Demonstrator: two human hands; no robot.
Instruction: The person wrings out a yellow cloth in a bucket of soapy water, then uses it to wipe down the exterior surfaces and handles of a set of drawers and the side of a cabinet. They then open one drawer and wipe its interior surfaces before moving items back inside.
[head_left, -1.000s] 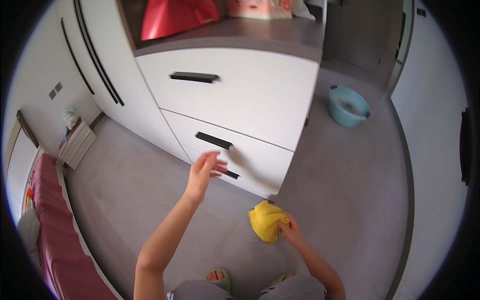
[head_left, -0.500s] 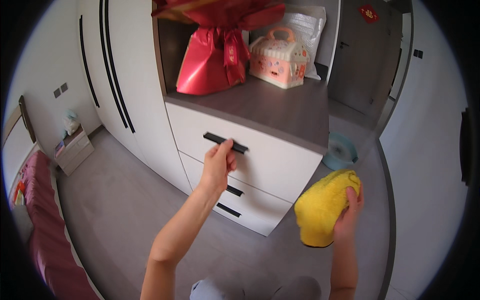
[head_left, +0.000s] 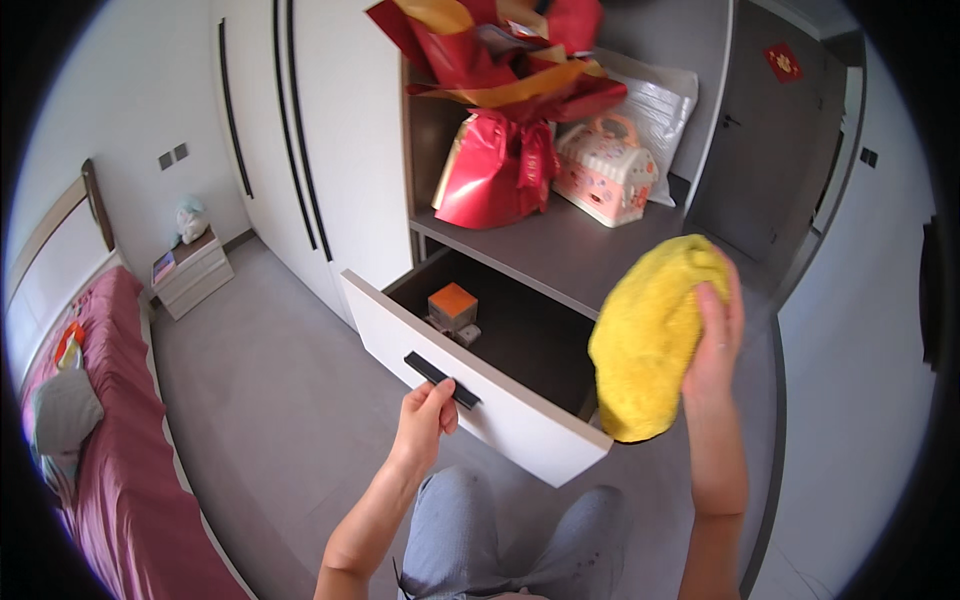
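My left hand [head_left: 423,418] is closed round the black drawer handle [head_left: 440,379] on the front of a white drawer [head_left: 500,425]. The drawer stands pulled out from the cabinet, its dark inside showing. In it lie a small box with an orange top [head_left: 453,304] and some small pale items [head_left: 462,332] beside it. My right hand [head_left: 713,335] grips a folded yellow cloth [head_left: 648,345], fluffy and thick, held up by the drawer's right end. The cloth hides part of the cabinet's right side.
On the dark cabinet top [head_left: 525,255] stand a red-wrapped bouquet [head_left: 495,175], a pink and white house-shaped case [head_left: 605,175] and a silvery padded bag [head_left: 665,110]. A tall white wardrobe [head_left: 350,130] adjoins at left. Farther left are a bed [head_left: 120,420] and a nightstand [head_left: 195,272].
The drawer has come open toward me, my left hand still on its handle. My right hand has raised the yellow cloth. The box inside now shows.
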